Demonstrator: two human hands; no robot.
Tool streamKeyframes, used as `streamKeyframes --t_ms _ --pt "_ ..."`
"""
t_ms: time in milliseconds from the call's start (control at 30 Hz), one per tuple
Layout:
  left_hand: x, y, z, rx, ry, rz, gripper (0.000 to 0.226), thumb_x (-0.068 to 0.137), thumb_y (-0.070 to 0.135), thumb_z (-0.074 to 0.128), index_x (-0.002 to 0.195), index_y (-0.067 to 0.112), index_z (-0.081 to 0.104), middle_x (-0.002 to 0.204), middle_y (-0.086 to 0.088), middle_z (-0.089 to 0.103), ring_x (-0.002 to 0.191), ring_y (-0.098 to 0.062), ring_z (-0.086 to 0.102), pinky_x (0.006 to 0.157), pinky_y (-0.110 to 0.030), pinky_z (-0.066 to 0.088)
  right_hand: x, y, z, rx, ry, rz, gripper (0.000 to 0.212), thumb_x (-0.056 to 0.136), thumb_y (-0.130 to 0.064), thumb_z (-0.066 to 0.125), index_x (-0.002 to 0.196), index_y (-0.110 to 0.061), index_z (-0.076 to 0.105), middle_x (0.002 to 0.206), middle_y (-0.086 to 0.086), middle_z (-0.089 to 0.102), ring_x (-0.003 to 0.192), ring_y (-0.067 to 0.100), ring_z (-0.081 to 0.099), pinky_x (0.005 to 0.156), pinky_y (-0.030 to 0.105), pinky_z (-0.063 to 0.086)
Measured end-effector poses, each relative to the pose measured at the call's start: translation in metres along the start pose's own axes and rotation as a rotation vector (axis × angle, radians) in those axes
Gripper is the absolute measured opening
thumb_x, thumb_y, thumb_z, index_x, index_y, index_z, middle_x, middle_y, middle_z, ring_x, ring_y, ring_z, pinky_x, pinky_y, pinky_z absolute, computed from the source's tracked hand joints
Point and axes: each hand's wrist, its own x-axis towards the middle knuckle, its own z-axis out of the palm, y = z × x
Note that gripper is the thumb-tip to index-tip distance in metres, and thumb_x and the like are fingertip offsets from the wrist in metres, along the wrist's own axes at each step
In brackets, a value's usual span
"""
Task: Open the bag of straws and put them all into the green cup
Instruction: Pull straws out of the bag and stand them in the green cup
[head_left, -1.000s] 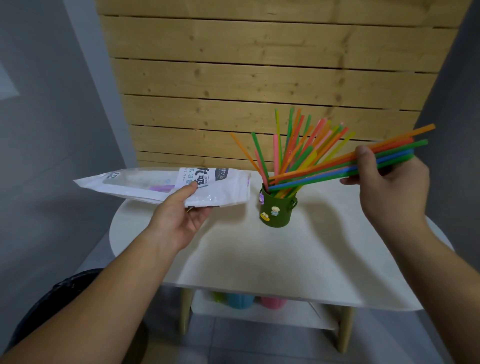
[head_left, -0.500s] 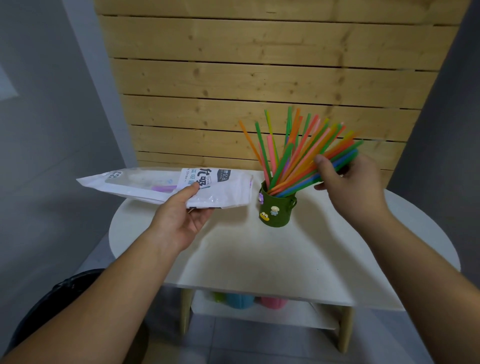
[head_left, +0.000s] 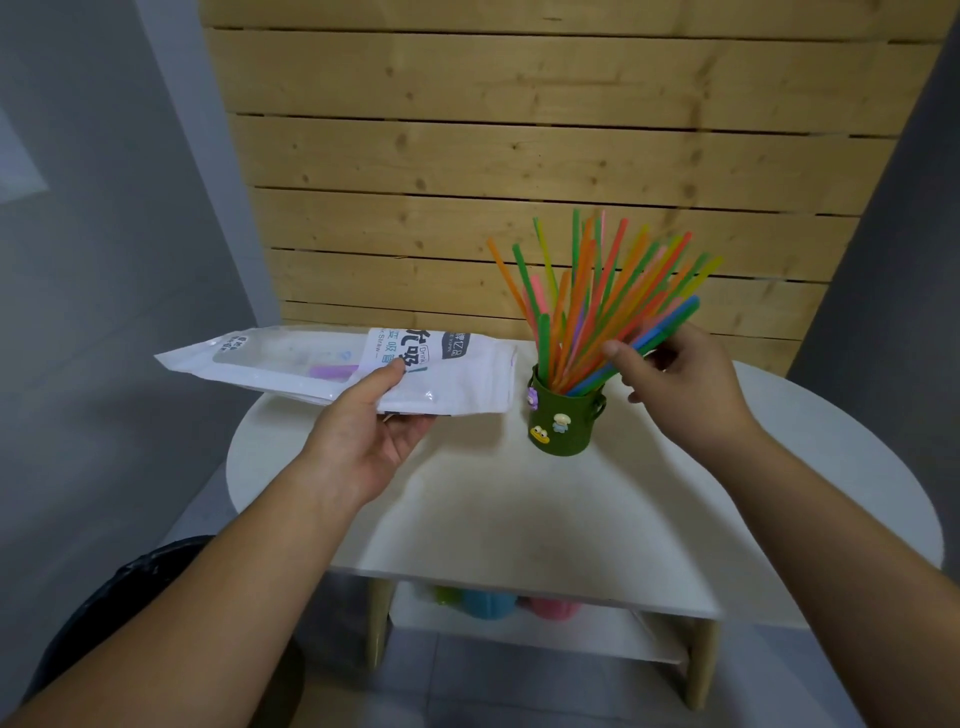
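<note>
The right hand (head_left: 680, 384) curls its fingers (head_left: 641, 396) round bright plastic straws (head_left: 597, 306) entering the green cup (head_left: 563, 423); the left hand (head_left: 363, 441) pinches the white plastic bag (head_left: 457, 379), whose purple remainder (head_left: 335, 371) probably comes next.

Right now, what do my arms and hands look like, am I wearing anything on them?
The left hand and right hand are bare: no gloves, rings or watch show. Left forearm and right forearm are uncovered, no sleeves in view.

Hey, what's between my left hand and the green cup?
Only bare white table, in the head view. The bag that the left hand holds juts over it, stopping short of the green cup.
</note>
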Motion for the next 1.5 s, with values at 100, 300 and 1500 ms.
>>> streamKeyframes --t_ms 100,300,1500 --pt "-0.003 0.001 0.000 0.000 -0.018 0.013 0.016 0.093 0.014 0.069 0.109 0.017 0.070 0.099 -0.002 0.079 0.084 -0.018 0.076 0.067 -0.030 0.064 -0.008 -0.001 -0.006 0.068 -0.035 0.011 0.027 0.083 -0.029 0.076 0.107 -0.018 0.068 0.091 0.001 0.071 0.073 0.027 0.066 0.067 0.048 0.061" --pt "-0.008 0.002 -0.002 0.048 -0.063 0.045 0.022 0.091 0.015 0.070 0.113 0.016 0.071 0.109 -0.004 0.078 0.094 -0.020 0.076 0.070 -0.032 0.063 -0.026 -0.005 -0.019 -0.187 -0.372 0.372 0.046 0.078 -0.048 0.077 0.080 -0.007 0.057 0.071 0.012 0.065 0.061 0.022 0.064 0.063 0.042 0.059" --pt "-0.014 0.007 -0.001 -0.066 0.050 -0.017 0.018 0.093 0.019 0.070 0.109 0.013 0.068 0.103 -0.008 0.079 0.094 -0.023 0.077 0.073 -0.036 0.064 -0.054 -0.037 0.004 0.487 0.224 0.195 0.007 0.091 -0.017 0.069 0.085 -0.013 0.072 0.059 0.002 0.059 0.050 0.010 0.053 0.050 0.020 0.048"
